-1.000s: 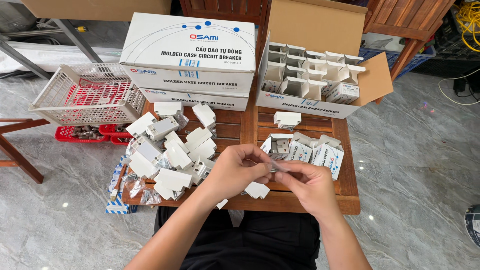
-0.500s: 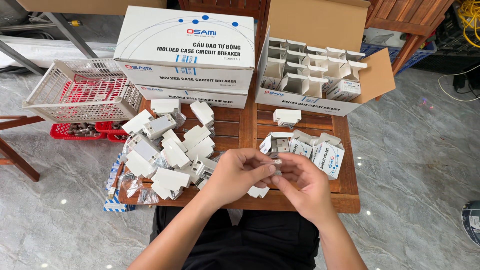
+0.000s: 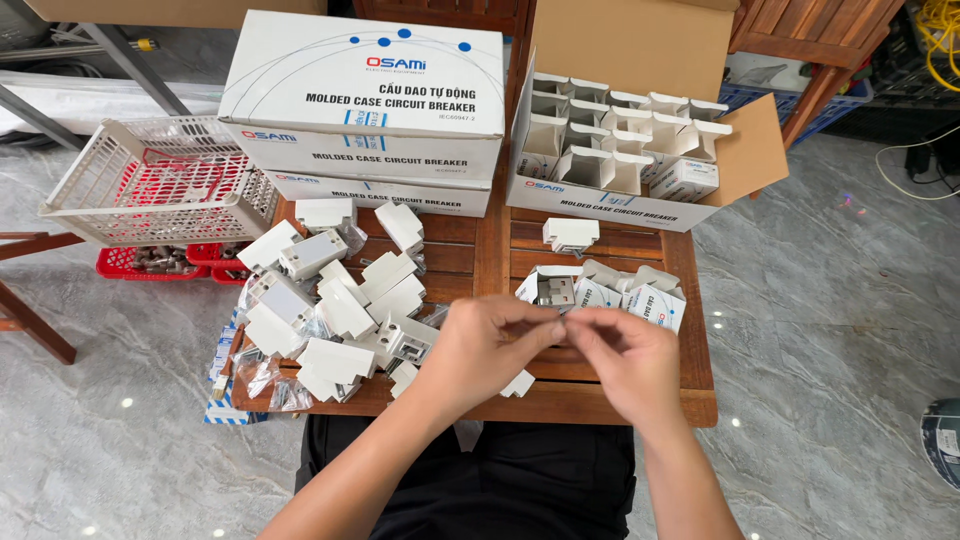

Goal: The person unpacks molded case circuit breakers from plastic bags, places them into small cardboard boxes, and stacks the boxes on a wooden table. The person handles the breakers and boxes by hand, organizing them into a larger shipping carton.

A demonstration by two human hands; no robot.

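Left hand (image 3: 485, 345): pinching a small part (image 3: 563, 322), mostly hidden.
Right hand (image 3: 628, 362): fingertips meet the left's on it.
Part axis: cannot tell.
Breakers (image 3: 330, 300): piled left of hands on tabletop (image 3: 600, 395).

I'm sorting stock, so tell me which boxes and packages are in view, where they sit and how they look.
Closed white cartons: stacked, table's far left, blue and red print.
Open cardboard box: far right, white dividers inside.
Small white boxes: table's right, opened.
Clear plastic bags: left edge, crumpled.

Both hands (image 3: 560, 345) meet (fingertips touching) over table (image 3: 600, 400)
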